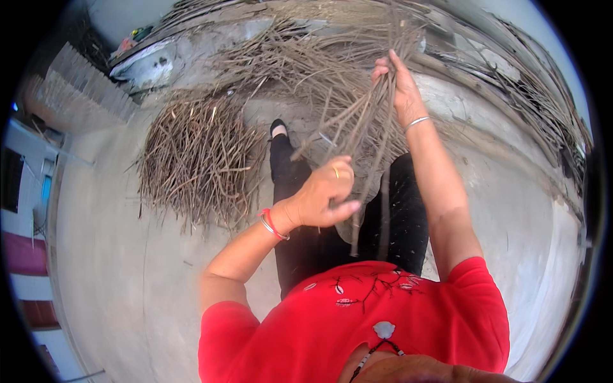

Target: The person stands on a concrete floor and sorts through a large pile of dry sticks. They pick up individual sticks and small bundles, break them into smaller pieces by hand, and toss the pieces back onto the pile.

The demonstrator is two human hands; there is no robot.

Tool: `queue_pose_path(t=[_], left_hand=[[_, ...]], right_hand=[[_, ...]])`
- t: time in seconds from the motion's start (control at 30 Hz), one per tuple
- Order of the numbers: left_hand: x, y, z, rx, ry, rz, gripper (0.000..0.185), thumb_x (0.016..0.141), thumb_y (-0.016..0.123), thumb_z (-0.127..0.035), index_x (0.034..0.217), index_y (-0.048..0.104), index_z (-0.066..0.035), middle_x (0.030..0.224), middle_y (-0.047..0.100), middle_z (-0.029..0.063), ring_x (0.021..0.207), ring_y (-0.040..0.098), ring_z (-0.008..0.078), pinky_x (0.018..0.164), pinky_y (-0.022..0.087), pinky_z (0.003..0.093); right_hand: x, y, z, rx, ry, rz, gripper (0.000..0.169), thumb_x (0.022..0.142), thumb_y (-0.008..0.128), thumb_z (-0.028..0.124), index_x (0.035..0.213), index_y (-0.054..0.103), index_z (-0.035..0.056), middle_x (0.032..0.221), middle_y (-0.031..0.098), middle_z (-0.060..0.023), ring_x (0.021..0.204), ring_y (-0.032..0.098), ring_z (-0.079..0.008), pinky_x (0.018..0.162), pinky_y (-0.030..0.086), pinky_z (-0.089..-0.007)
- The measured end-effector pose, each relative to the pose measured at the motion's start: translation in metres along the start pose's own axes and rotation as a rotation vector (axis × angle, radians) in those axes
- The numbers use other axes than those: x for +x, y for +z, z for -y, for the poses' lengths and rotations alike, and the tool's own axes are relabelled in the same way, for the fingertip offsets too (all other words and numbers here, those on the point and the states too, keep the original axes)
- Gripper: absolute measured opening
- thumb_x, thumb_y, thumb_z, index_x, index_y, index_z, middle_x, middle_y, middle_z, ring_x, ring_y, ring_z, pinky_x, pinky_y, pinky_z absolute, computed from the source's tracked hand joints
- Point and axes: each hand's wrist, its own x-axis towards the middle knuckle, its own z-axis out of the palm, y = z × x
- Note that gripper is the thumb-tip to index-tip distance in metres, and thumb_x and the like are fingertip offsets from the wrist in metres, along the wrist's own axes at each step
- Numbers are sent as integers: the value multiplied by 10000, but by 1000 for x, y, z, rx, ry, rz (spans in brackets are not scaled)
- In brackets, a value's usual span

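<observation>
My right hand is raised ahead of me, closed around a loose bunch of thin dry sticks. Their lower ends fan out and hang down towards my lap; some are blurred. My left hand is just to the left of these hanging ends, over my thighs. Its thumb stands apart from the bent fingers, and I see nothing between them, though the fingertips are partly hidden. Beyond both hands a heap of long brushwood spreads over the ground and runs under the held bunch.
A pile of shorter cut sticks lies to the left of my foot on the concrete floor. A low wall stands behind the brushwood. Logs and branches are stacked at the right. Stacked bricks or tiles stand far left.
</observation>
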Motion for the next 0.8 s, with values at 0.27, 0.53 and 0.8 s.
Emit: queue_pose_path(t=[0.27,0.53,0.8], left_hand=[[0,-70,-14,460,-571,-55,1206,606,790,-531,1400,156,119,1468,106,339,1401,77,418,1139,138,451],[-54,-120,-10,180,-853,-79,1243,631,749,-580,1408,96,138,1477,112,327,1408,75,391,1149,127,402],[-96,-80,10,577,-1051,-316,1105,622,806,-306,1406,135,91,1219,456,345,1146,487,392,977,388,396]], right_hand=[[47,32,-23,-119,-292,-37,101,877,549,28,811,473,33,667,482,-37,563,475,-126,531,446,-271],[23,76,-103,-421,-621,-231,63,858,560,-5,864,521,-53,767,555,-118,584,494,-163,549,454,-318],[-9,95,-208,-242,-208,-158,154,904,585,157,923,527,16,774,547,-68,648,522,-155,616,484,-320]])
